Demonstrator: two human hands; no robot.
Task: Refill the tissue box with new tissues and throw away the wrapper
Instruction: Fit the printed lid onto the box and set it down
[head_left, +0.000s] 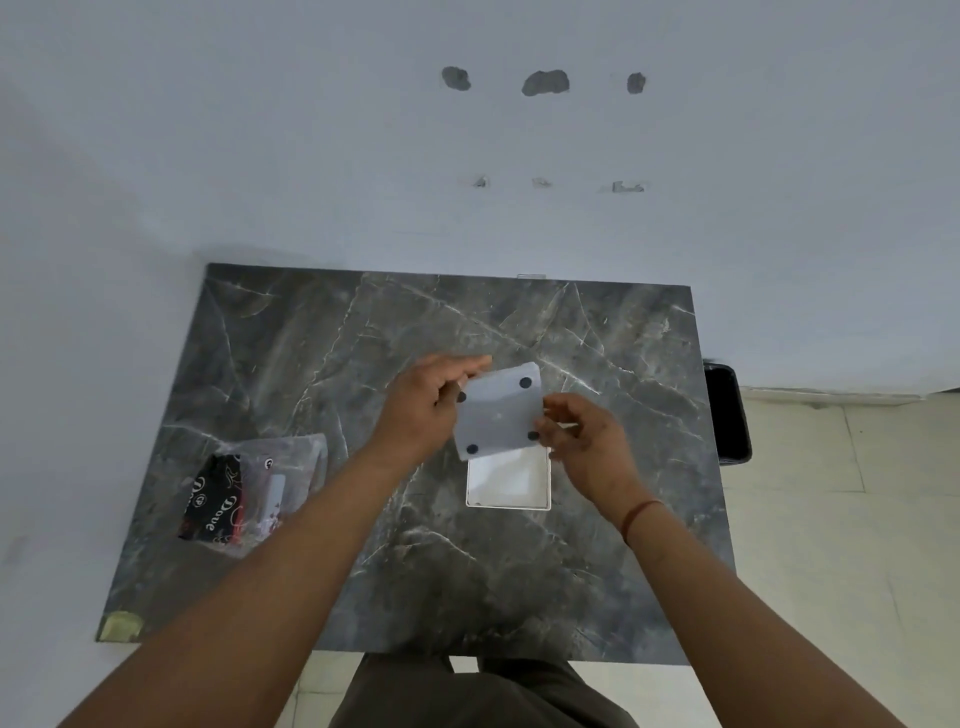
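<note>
both hands are up over the middle of the dark marble counter (519, 571), holding a flat white panel (497, 410) with four black dots at its corners, looks like the bottom plate of the tissue box. left hand (421, 410) has its fingers (462, 370) pinching the panel's left edge, thumb on the near side and fingertips curled over the far top corner. right hand (582, 441) pinches the panel's lower right corner, fingers bent and close together. there's a red thread around the right wrist.

the panel is tilted and lifted, hanging just above the box (508, 480), which is the white open square sitting on the counter right below the panel, toward the person. can't tell what's inside the box, it just reads as white.

well to the left of the box, near the counter's left edge, lies the wrapper (254, 493), a crinkly clear plastic pack with black and red print on it. off to the right of the box, past the counter's edge on the floor, stands a black bin (727, 415).
</note>
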